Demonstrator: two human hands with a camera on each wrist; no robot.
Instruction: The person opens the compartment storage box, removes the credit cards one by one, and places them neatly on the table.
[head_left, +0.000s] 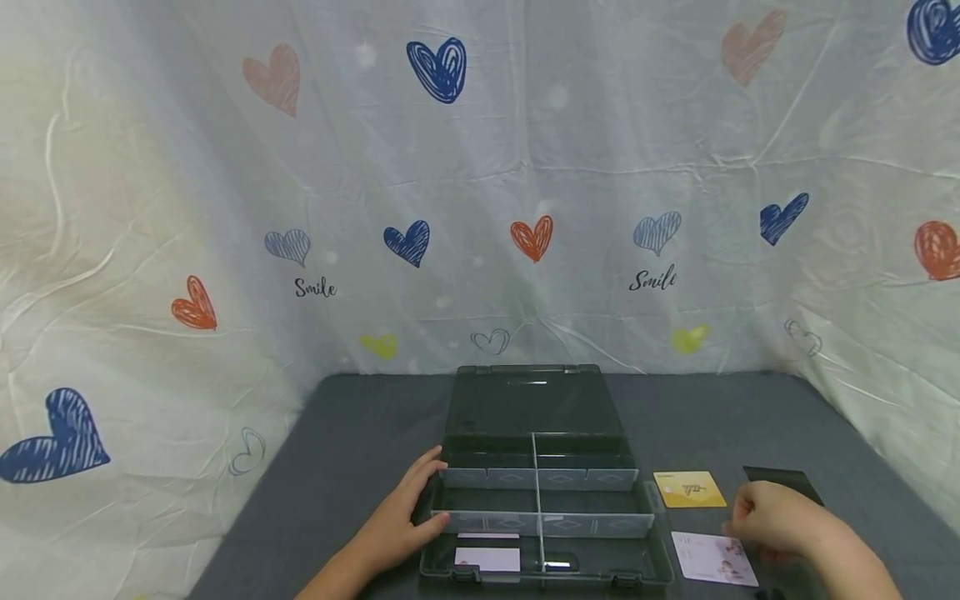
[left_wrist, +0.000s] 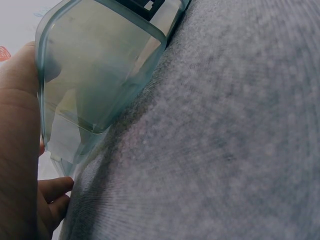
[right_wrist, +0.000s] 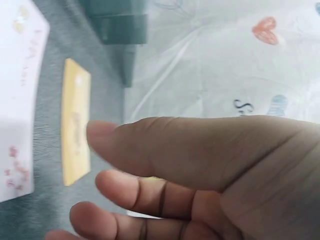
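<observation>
A dark translucent divided box (head_left: 660,546) stands with its lid (head_left: 536,400) raised at the back. My left hand (head_left: 401,517) rests against its left side, thumb at the wall and fingers extended; in the left wrist view the box's clear side wall (left_wrist: 100,65) fills the upper left. To the right of the box lie a yellow card (head_left: 688,489), a pale card with a floral print (head_left: 714,557) and a black card (head_left: 783,479). My right hand (head_left: 780,521) hovers beside them, fingers loosely bent, thumb (right_wrist: 165,145) apart from the fingers and nothing held.
Pale cards (head_left: 487,559) lie in the front left compartment, and a small dark item with a white strip (head_left: 560,563) in the front right one. Translucent dividers (head_left: 596,525) cross the box. A heart-printed curtain (head_left: 480,183) hangs behind the grey cloth-covered table (head_left: 375,433).
</observation>
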